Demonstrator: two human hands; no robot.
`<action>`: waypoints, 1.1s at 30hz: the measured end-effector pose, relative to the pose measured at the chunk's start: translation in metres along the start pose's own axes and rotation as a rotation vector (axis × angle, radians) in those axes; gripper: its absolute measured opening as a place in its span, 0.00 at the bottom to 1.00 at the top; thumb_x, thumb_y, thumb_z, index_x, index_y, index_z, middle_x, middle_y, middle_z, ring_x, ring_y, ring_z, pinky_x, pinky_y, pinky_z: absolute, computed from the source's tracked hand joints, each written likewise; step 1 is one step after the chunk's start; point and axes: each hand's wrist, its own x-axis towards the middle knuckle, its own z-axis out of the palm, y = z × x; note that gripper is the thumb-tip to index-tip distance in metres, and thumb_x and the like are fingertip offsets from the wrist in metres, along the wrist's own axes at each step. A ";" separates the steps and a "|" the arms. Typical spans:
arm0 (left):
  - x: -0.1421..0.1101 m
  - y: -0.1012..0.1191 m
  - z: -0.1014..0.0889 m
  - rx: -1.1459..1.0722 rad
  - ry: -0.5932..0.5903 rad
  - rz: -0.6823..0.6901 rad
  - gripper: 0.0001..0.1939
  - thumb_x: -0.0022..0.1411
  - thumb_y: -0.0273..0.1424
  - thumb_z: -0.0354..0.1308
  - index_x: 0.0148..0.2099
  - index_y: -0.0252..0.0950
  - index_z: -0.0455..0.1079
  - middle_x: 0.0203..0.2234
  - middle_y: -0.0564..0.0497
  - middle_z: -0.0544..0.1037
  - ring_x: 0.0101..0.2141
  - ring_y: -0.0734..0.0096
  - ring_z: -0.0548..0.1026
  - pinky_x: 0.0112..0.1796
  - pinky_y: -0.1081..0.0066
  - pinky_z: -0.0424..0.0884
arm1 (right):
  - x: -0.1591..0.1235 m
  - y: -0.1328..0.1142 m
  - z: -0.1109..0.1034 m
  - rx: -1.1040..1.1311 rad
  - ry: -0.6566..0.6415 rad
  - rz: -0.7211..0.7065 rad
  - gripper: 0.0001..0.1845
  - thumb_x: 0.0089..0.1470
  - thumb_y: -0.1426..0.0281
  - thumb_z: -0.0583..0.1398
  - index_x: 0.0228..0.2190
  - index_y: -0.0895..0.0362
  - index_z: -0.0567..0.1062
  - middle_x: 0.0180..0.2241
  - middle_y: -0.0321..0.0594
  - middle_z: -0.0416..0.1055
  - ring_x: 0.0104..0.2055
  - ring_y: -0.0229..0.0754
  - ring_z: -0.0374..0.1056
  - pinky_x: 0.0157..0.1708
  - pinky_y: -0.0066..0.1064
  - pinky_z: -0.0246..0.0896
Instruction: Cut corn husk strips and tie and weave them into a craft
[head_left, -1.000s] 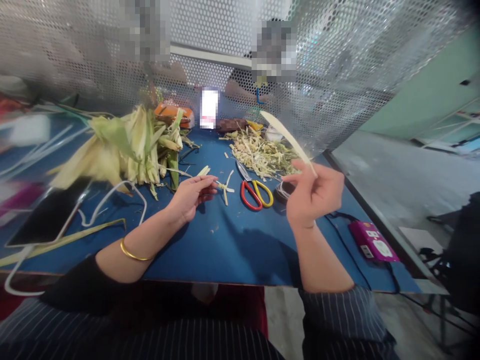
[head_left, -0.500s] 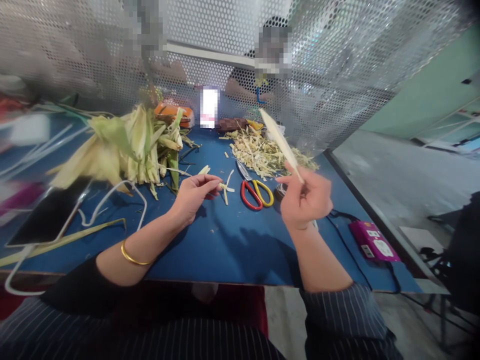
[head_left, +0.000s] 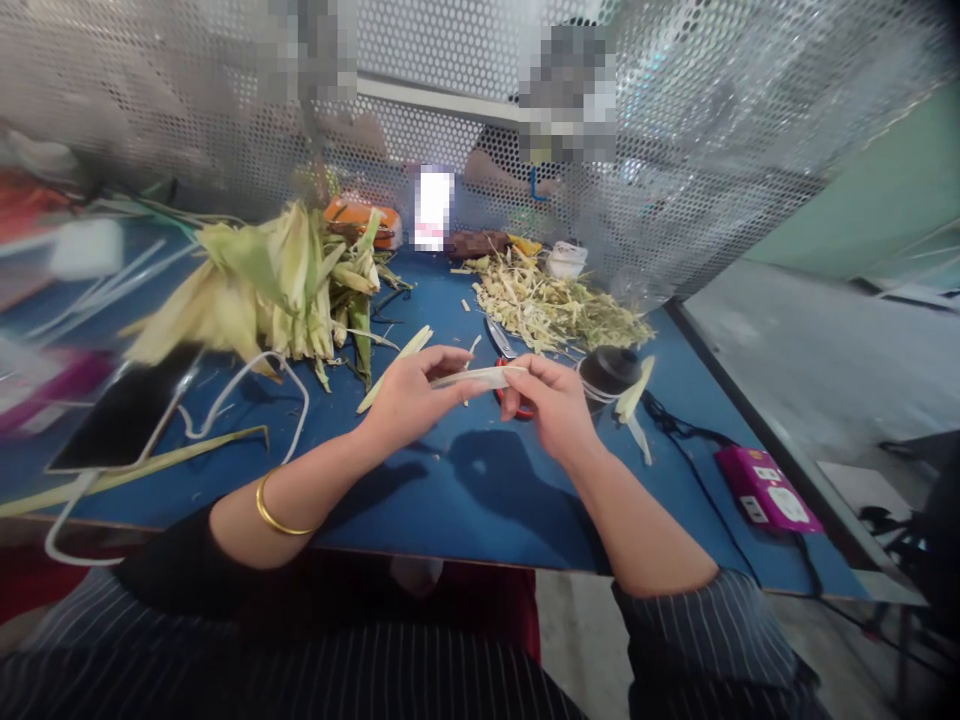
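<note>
Stretched between my two hands is a pale strip of corn husk. My left hand pinches its left end between thumb and fingers. Thin ends of a small tied husk piece poke out beside the left fingertips; the rest of it is hidden. With thumb and forefinger, my right hand grips the strip's right end. Partly hidden behind the right fingers lie scissors with a red handle. Another husk piece rests on the table behind my left hand.
A heap of corn husks lies at the left, near a dark-screened phone and white cable. Husk scraps are piled at the back. To the right are a black spool-like object and a purple box. A perforated screen stands behind.
My right hand has come down and left with the husk strip, bringing it to my left hand. Both hands now hold it. The black object behind the right hand has come into view.
</note>
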 end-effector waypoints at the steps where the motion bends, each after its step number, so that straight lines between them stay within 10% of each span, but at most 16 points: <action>1: 0.000 -0.001 0.002 -0.025 -0.067 -0.044 0.15 0.53 0.38 0.63 0.41 0.35 0.75 0.32 0.49 0.79 0.32 0.71 0.74 0.35 0.71 0.69 | 0.000 0.001 0.001 -0.009 -0.004 0.002 0.09 0.53 0.64 0.60 0.25 0.57 0.71 0.14 0.31 0.68 0.16 0.33 0.63 0.21 0.25 0.57; 18: 0.002 -0.002 0.006 -0.322 -0.142 -0.393 0.09 0.51 0.34 0.63 0.23 0.36 0.73 0.18 0.52 0.71 0.18 0.79 0.64 0.21 0.75 0.59 | 0.002 0.010 0.007 -0.095 -0.110 0.142 0.15 0.53 0.59 0.58 0.26 0.57 0.70 0.16 0.31 0.68 0.18 0.34 0.65 0.22 0.26 0.59; 30: 0.003 -0.009 0.005 -0.299 -0.116 -0.352 0.11 0.51 0.38 0.64 0.24 0.36 0.72 0.19 0.52 0.71 0.18 0.80 0.64 0.21 0.75 0.61 | 0.004 0.005 0.000 -0.227 -0.045 0.054 0.14 0.57 0.60 0.54 0.27 0.57 0.68 0.20 0.33 0.70 0.22 0.33 0.65 0.25 0.26 0.60; 33: 0.005 -0.010 0.004 -0.323 -0.031 -0.344 0.11 0.51 0.38 0.64 0.24 0.36 0.71 0.19 0.52 0.70 0.19 0.80 0.64 0.21 0.75 0.61 | 0.008 0.003 -0.013 -0.569 -0.018 -0.001 0.12 0.57 0.60 0.53 0.33 0.56 0.68 0.28 0.37 0.73 0.28 0.37 0.69 0.30 0.30 0.62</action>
